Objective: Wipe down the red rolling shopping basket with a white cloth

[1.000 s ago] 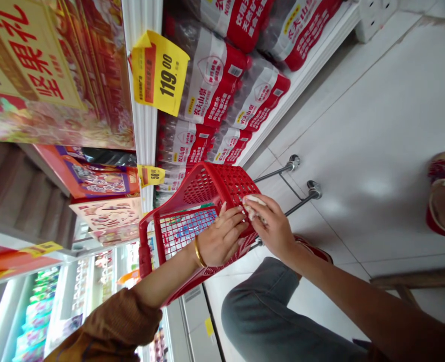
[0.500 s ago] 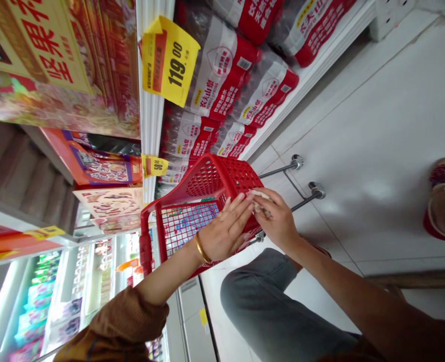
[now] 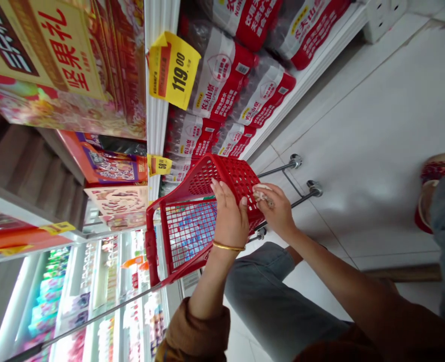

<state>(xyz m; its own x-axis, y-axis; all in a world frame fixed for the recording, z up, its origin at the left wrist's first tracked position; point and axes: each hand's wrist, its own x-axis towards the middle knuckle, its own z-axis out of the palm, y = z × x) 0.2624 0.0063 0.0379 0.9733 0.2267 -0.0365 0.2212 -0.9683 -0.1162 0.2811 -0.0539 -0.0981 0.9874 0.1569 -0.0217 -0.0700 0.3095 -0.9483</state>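
The view is turned on its side. My right hand (image 3: 277, 211) is closed around a crumpled off-white cloth (image 3: 265, 193), right by the wall of a red plastic shopping cart (image 3: 241, 178). My left hand (image 3: 230, 218), with a gold bangle at its wrist, is over the cart's near side. Its fingers are stretched out and the thumb stands apart from them; nothing shows in its grasp. Whether it rests on the cart or hovers just in front, I cannot tell. Through the cart's red grid, blue-and-white packs (image 3: 192, 229) show.
Shelves with red-labelled water bottles (image 3: 222, 75) and boxed goods (image 3: 75, 60) line the top and left. A yellow price tag (image 3: 174, 70) sticks out from the shelf edge. Cart wheels (image 3: 315, 188) stand on the tiled floor (image 3: 376, 166). A person's shoe (image 3: 428, 201) is at right.
My left hand has come away from my right hand and the cloth, moving left, with its fingers swinging upward. My right hand keeps the cloth at nearly the same place.
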